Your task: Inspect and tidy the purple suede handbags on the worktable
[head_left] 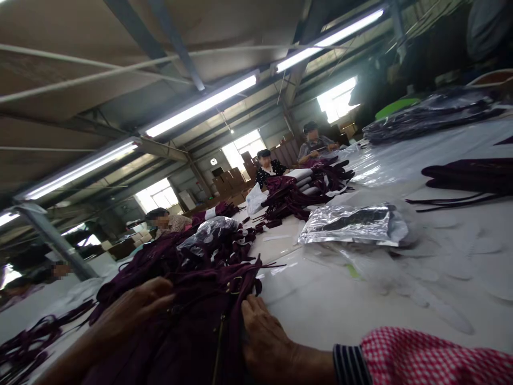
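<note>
A dark purple garment (192,337) with a metal zipper (219,337) and thin cords lies in front of me on the white table. My left hand (146,299) rests over its left part, fingers stretched out and slightly bent, a little blurred. At the garment's right edge is my right hand (264,334), its fingers curled against the cloth; the thumb is hidden. Just beyond, more dark purple garments (148,254) are heaped, partly under clear plastic (208,230).
Right of my hands, a plastic-bagged packet (356,222) lies on the white table (304,299). Folded purple garments (473,176) and a stack of bagged ones (428,115) are farther right. Another pile (304,187) stands ahead; several people sit around the table. Purple straps (40,337) lie at left.
</note>
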A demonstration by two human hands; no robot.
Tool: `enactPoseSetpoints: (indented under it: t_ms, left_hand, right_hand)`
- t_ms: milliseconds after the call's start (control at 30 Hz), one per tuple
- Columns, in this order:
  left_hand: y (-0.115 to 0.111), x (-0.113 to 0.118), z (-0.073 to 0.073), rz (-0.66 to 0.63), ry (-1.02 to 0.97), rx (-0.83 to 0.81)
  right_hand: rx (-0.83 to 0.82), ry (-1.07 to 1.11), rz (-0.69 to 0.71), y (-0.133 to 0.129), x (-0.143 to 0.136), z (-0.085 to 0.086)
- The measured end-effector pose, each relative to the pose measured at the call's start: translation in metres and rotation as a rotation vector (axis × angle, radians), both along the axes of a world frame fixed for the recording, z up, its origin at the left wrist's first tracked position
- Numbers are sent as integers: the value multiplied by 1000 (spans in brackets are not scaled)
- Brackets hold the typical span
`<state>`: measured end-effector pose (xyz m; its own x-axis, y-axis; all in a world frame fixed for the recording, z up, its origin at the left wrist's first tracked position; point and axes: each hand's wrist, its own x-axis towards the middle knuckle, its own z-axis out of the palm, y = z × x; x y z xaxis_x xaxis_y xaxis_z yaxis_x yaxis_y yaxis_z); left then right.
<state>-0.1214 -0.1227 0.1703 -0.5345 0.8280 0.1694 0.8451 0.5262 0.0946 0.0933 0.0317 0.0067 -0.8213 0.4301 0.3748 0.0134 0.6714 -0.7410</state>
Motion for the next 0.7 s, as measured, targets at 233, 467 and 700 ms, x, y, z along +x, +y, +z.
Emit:
enactPoseSetpoints:
  t_ms: [233,467,700]
  left_hand:
    - [183,105,-32,-131,93,-238]
    - [232,60,-69,-28,-100,-20]
    - [182,14,-51,-89,-582,520]
  right_hand:
    - [437,125,-63,6,-30,-27]
    - [559,180,-57,16,-36,-46]
    - [65,230,-44,52,-3,-3]
